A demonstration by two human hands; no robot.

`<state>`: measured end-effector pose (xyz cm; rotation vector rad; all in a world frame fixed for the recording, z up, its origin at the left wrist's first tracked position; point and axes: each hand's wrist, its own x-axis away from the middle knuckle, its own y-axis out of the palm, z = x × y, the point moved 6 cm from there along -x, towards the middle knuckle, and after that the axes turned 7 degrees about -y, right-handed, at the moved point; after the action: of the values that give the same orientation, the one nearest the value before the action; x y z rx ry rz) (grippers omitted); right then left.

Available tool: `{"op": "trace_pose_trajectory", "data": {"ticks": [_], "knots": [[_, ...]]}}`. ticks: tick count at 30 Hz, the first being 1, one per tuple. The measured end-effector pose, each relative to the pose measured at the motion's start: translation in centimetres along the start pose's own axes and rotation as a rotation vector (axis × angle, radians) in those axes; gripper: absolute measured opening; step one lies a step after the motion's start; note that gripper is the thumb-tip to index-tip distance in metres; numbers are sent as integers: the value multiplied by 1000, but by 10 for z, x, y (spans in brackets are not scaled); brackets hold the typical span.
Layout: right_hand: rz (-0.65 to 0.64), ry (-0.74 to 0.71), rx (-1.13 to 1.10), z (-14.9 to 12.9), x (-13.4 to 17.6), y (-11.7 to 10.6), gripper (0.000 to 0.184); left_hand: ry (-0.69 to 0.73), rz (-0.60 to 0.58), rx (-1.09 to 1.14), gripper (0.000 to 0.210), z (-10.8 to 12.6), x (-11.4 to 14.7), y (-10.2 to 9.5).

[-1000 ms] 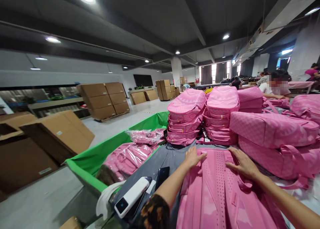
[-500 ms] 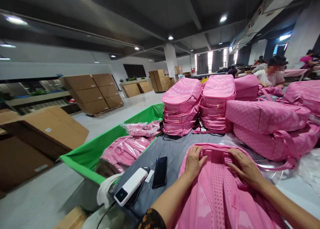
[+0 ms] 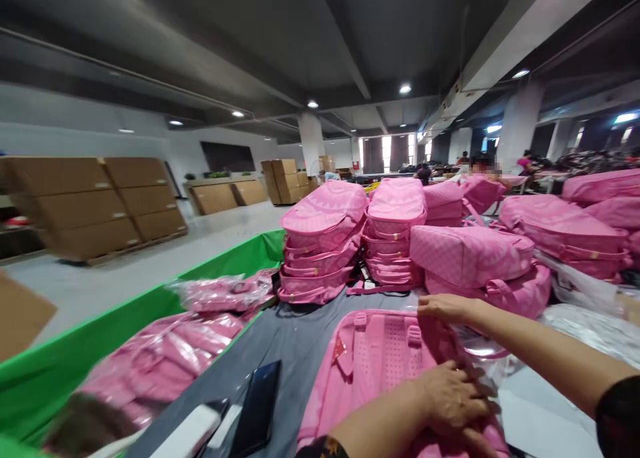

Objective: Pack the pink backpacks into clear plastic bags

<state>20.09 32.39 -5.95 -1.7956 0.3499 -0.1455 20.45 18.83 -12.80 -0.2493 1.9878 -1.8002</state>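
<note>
A pink backpack (image 3: 385,351) lies back-side up on the grey table top (image 3: 295,331) in front of me. My left hand (image 3: 450,398) reaches across it and closes on its right edge, by clear plastic film (image 3: 475,351). My right hand (image 3: 443,307) pinches the backpack's top right corner. Both arms cross over the lower right of the bag.
Stacks of pink backpacks (image 3: 323,245) stand behind and to the right (image 3: 470,255). A green bin (image 3: 125,325) at left holds bagged pink backpacks (image 3: 165,358). A black phone (image 3: 257,408) and a white power bank (image 3: 187,435) lie near the table's left edge. Cardboard boxes (image 3: 95,205) stand far left; people work far back (image 3: 480,165).
My view swung right. My left hand moved from the backpack's top left across to its right edge, and my right hand shifted to the top right corner.
</note>
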Motion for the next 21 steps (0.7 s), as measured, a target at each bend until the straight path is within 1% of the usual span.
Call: {"op": "trace_pose_trajectory", "data": {"ticks": [3,6,9,11,13,16,19,21], "knots": [[-8,29,17,6,8,-4,25,13,-44,30,65,-2,-2,13],[15,58,17,7,12,-10,26,4,-79,21,60,-1,-9,16],[19,41,14,-1,11,-16,28,-25,-108,53,54,-1,-14,16],[0,-5,9,-9,9,-18,30,-42,-93,88,47,0,-12,16],[-19,-54,15,-15,7,-21,35,-42,-49,120,37,0,-10,15],[-46,-107,61,-14,4,-26,41,-39,4,196,31,-2,-11,17],[-89,-153,118,-16,-14,-27,38,-53,-16,278,34,-5,-17,21],[-115,-190,153,-26,-44,-20,36,-67,-2,286,32,-5,-20,22]]}}
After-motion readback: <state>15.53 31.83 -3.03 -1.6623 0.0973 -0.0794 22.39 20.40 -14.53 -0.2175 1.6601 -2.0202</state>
